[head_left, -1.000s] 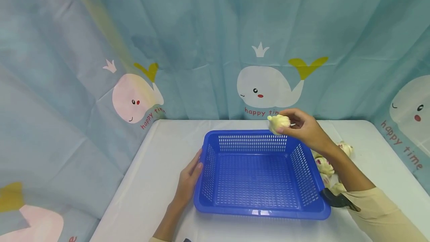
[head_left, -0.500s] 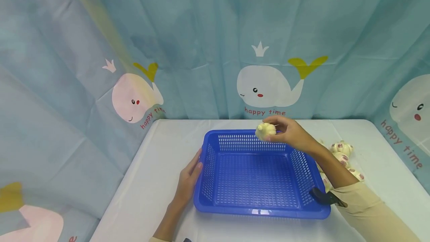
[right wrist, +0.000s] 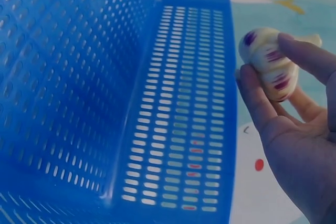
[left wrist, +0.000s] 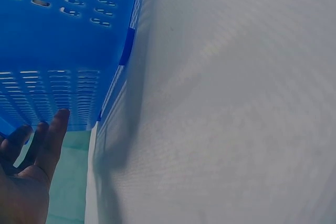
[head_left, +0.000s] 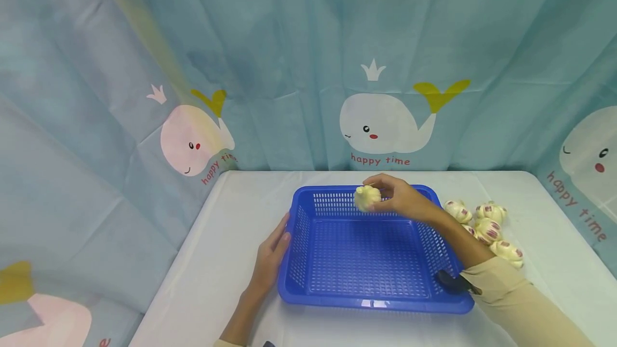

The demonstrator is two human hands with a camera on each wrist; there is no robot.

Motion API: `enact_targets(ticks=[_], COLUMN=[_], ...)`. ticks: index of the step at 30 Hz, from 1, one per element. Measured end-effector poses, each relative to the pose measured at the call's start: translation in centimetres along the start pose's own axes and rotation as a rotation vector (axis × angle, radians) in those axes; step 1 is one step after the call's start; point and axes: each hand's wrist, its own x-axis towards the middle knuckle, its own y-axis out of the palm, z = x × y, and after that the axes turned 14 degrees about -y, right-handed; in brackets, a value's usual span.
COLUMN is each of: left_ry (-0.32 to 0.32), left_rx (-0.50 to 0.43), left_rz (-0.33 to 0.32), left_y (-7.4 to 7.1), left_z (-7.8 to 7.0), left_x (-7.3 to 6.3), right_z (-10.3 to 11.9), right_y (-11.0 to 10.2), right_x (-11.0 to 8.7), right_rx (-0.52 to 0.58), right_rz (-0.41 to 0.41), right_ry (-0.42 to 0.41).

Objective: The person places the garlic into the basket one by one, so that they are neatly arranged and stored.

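On the middle of the white table (head_left: 231, 218), before you, stands the blue basket (head_left: 368, 261), and its far rim is near the table's far edge. Your left hand (head_left: 271, 258) rests at the outer side of the basket's left wall, with the fingers lying quite straight along it and the thumb apart from them. Your right hand (head_left: 400, 197) holds one garlic bulb (head_left: 367, 198), pinched between the thumb and the fingers. This bulb is raised above the far part of the basket, in front of the far wall and a little right of its middle; how high it is over the basket's floor, I cannot judge well. Its body shows purple marks in the right wrist view. Other garlic bulbs (head_left: 488, 231) lie in a group on the table, between the basket's right edge and the table's right edge, toward the far corner. Your right sleeve (head_left: 511, 293) is beige. Behind the table's far edge hangs a blue-green curtain (head_left: 289, 47) printed with whales.
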Motion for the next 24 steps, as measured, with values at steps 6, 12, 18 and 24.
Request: enact_targets(ticks=[6, 12, 18, 24], left_ry=[0.009, 0.004, 0.018, 0.021], left_rx=[0.001, -0.005, -0.013, -0.021], left_rz=[-0.006, -0.007, 0.0, 0.003], left_y=[0.0, 0.2, 0.3, 0.2], left_z=[0.0, 0.0, 0.0, -0.2], left_x=[0.1, 0.0, 0.0, -0.1], right_z=[-0.7, -1.3, -1.6, -1.5], right_y=[0.9, 2.0, 2.7, 3.2], right_x=[0.5, 0.9, 1.2, 1.7], right_rx=[-0.052, -0.076, -0.125, -0.13], right_rz=[0.034, 0.074, 0.098, 0.108], right_ry=[0.043, 0.107, 0.147, 0.173])
